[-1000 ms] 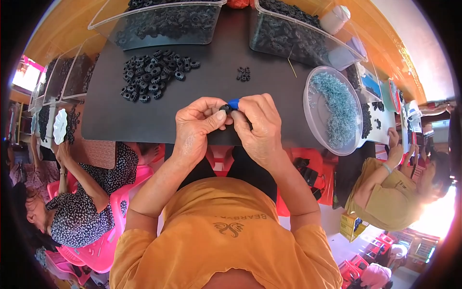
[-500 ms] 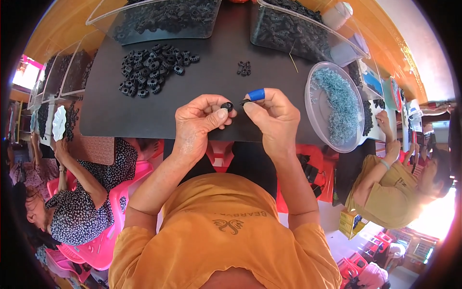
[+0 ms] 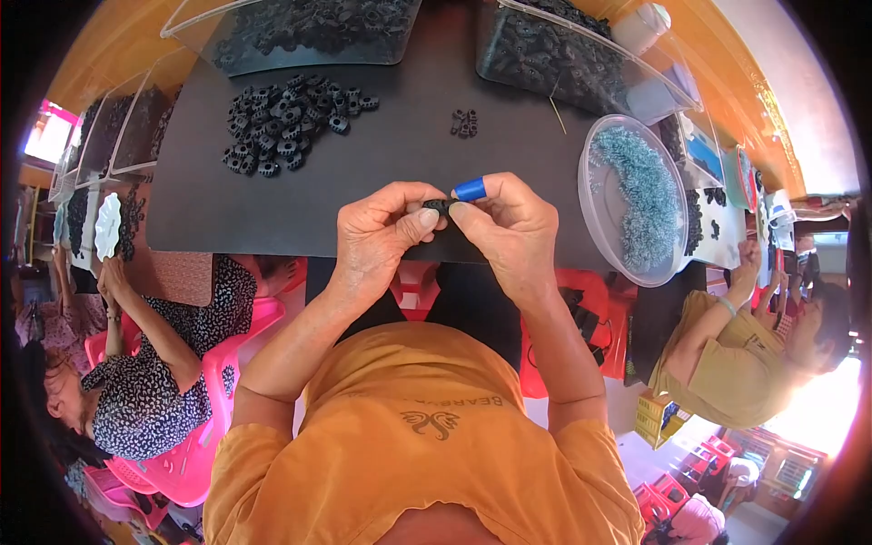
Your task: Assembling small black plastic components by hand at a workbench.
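Observation:
Over the table's near edge, my left hand (image 3: 381, 227) pinches a small black plastic part (image 3: 439, 206) between thumb and fingers. My right hand (image 3: 509, 222) is closed in a pinch at the right end of that part; a blue band (image 3: 470, 189) wraps its index finger. The smaller black piece in the right fingertips is mostly hidden now. A heap of similar black parts (image 3: 282, 127) lies on the dark tabletop (image 3: 400, 136) to the far left. Beyond my hands is a little group of small black pieces (image 3: 464, 123).
At right stands a clear round tub (image 3: 607, 222) of tiny teal spring-like pieces (image 3: 643, 195). Clear bins with black parts stand at the back left (image 3: 318, 65) and back right (image 3: 590, 38). A thin stick (image 3: 558, 115) leans there. Co-workers sit left (image 3: 154, 391) and right (image 3: 727, 363).
My hands have come together: the right fingertips, apart from the left ones before, now meet the black part, and the small piece in them has dropped mostly out of sight.

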`<act>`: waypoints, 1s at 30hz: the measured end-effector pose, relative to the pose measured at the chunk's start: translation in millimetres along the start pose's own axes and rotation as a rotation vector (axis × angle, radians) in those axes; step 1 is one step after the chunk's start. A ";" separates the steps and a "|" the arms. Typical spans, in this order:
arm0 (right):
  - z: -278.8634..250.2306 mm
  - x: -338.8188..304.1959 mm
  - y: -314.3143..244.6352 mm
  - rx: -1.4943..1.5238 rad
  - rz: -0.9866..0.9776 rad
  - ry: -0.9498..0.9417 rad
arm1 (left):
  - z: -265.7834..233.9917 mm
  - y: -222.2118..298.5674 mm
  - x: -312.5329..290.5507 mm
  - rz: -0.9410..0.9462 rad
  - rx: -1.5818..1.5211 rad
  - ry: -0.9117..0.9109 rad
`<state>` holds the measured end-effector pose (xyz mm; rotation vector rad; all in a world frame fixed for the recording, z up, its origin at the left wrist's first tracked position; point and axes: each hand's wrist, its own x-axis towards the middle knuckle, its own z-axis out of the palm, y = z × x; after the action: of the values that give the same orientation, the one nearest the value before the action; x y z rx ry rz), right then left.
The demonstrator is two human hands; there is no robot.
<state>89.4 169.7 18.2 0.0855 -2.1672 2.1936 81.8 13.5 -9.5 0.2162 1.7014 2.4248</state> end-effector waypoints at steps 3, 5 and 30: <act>0.6 -1.3 7.9 -0.081 -0.056 0.028 | -1.0 -1.7 -0.6 -0.008 -0.012 0.001; 2.6 -2.9 16.5 -0.145 -0.108 0.057 | -0.8 -2.5 -1.3 0.000 -0.017 0.006; 19.1 -9.7 30.0 -0.449 -0.609 0.259 | 12.3 -1.5 -3.7 0.158 0.304 0.099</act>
<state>96.8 150.3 -12.2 0.3603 -2.0659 1.2972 88.1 24.5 -6.8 0.2833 2.1721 2.3043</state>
